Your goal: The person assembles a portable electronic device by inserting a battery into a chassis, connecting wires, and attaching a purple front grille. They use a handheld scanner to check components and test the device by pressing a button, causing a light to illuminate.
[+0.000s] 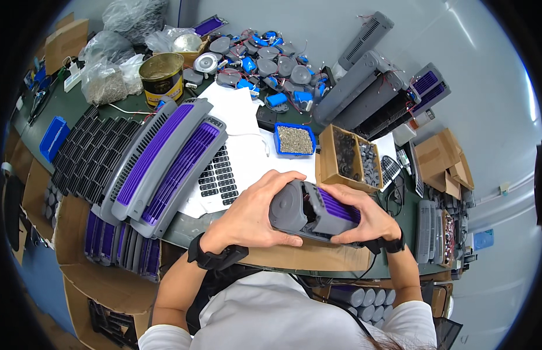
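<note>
Both hands grip a grey plastic fan-like housing (pixel 288 207) with purple louvres, held over the table's near edge. My left hand (pixel 247 213) is closed round its rounded grey end, thumb along the lower side. Around the louvred part wraps my right hand (pixel 373 219), its fingers over the top and the thumb below. Between the rounded end and the louvred part a dark gap shows; I cannot tell what is inside. Left of my hands, similar grey housings with purple louvres (pixel 189 169) lean side by side.
A blue tray of small metal parts (pixel 295 140) and a divided cardboard box (pixel 326 157) of dark parts stand beyond my hands. White sheets with black pads (pixel 218 181) lie at left. Farther back are round grey parts (pixel 268 67), a yellow-black bucket (pixel 161 79) and upright housings (pixel 364 87).
</note>
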Demonstrator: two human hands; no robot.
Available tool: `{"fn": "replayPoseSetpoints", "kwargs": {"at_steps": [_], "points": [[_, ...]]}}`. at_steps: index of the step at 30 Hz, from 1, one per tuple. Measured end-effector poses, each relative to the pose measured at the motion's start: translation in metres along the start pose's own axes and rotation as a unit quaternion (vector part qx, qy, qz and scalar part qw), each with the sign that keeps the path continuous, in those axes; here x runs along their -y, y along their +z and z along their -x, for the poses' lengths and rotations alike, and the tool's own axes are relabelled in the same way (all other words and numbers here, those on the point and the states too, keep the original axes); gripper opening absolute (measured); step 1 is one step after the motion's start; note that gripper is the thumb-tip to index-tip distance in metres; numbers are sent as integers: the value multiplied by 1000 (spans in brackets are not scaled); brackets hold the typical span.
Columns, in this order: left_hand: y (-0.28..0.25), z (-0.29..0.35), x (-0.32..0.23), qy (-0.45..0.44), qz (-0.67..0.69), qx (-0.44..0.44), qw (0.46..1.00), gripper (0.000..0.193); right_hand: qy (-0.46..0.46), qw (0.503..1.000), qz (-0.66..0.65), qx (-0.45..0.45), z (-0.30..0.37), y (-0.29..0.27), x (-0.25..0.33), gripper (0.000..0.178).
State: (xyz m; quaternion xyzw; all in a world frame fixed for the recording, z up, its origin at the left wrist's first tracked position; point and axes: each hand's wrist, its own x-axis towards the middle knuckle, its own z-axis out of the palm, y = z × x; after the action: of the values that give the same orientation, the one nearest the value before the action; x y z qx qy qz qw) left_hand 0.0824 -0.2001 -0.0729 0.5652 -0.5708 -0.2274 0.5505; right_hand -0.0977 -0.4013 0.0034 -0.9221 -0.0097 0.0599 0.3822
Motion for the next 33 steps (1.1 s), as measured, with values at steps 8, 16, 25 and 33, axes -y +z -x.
{"fn": "replayPoseSetpoints", "kwargs": {"at_steps": [8,16,25,33], "points": [[2,7,3,-25,36,2,999,103,-5,993,109,-49,-2,21,21,96],[9,12,1,8,88,-33,996,96,-20,986,144,-75,-1,33,19,95],[28,20,16,-54,98,-177,978,56,-3,971,213,-109,11,64,-9,111],[-1,23,-3,143,30,-131,981,62,72,996,-25,-53,76,51,-83,95]]}}
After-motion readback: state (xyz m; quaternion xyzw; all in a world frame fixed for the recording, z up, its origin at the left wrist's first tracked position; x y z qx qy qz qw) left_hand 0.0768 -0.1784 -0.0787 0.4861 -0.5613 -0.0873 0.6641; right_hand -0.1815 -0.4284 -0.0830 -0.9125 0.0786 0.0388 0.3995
